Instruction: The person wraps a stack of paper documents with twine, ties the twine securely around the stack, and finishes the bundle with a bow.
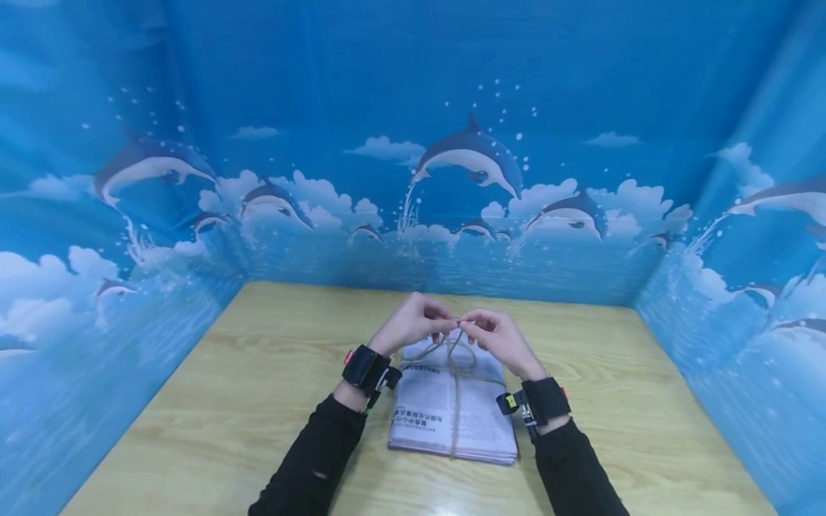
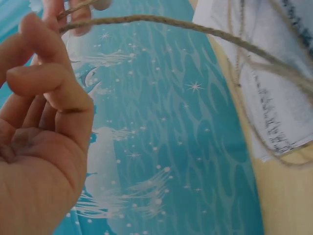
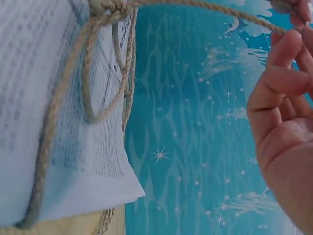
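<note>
A stack of folded newspapers (image 1: 422,412) lies on the table, bound crosswise with brown twine (image 1: 457,412). Above its far edge, my left hand (image 1: 415,322) and right hand (image 1: 502,342) meet, fingertips nearly touching, each pinching twine. In the left wrist view, a length of twine (image 2: 146,18) runs from the left hand (image 2: 54,127) back to the stack. From the knot (image 3: 111,9) in the right wrist view, another strand stretches to the fingertips of the right hand (image 3: 286,122). A loose loop (image 3: 95,115) hangs by the knot.
The wooden table (image 1: 277,373) extends on both sides of the newspapers. Blue curtains (image 1: 361,86) printed with dolphins and clouds stand along its back, left and right. Black bands with small cameras circle both wrists.
</note>
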`<action>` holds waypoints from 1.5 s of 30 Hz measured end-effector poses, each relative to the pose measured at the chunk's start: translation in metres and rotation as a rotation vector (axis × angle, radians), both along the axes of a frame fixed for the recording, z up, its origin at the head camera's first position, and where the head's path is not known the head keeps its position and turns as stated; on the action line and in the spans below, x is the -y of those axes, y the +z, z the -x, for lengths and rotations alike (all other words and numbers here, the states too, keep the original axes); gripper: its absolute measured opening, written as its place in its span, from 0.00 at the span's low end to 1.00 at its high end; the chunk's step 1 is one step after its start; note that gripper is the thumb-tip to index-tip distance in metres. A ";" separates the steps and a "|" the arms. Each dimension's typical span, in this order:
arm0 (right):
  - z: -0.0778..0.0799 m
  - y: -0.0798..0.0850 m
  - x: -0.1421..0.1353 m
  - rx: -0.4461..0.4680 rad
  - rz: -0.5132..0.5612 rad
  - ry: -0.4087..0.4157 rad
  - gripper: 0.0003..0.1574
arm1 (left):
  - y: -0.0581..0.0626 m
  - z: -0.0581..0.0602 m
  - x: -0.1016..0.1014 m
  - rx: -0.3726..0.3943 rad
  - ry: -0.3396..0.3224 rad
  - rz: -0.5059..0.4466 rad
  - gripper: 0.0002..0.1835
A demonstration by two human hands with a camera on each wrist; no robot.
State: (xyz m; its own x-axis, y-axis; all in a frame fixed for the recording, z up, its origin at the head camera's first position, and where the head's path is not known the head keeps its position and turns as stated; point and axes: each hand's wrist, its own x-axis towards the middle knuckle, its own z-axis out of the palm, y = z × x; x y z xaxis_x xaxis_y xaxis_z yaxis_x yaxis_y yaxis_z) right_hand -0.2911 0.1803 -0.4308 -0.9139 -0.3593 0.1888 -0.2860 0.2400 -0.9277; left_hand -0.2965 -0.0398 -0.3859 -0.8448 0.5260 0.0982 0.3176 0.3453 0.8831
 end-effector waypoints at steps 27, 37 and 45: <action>-0.006 -0.003 0.009 0.017 0.014 -0.001 0.20 | -0.079 -0.020 0.043 -0.148 0.188 0.417 0.07; -0.006 -0.005 0.012 0.048 0.039 -0.017 0.18 | -0.082 -0.019 0.053 -0.126 0.137 0.461 0.08; -0.002 -0.004 0.009 0.045 0.051 -0.101 0.16 | -0.073 -0.013 0.061 -0.066 0.108 0.370 0.07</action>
State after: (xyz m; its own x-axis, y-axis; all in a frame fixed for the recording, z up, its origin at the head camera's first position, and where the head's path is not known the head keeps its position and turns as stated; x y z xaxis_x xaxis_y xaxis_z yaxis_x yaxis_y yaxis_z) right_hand -0.2895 0.1712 -0.4348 -0.9529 -0.2559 0.1627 -0.2208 0.2176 -0.9507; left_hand -0.2832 -0.1007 -0.4589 -0.8955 0.4444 -0.0255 0.3139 0.6711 0.6717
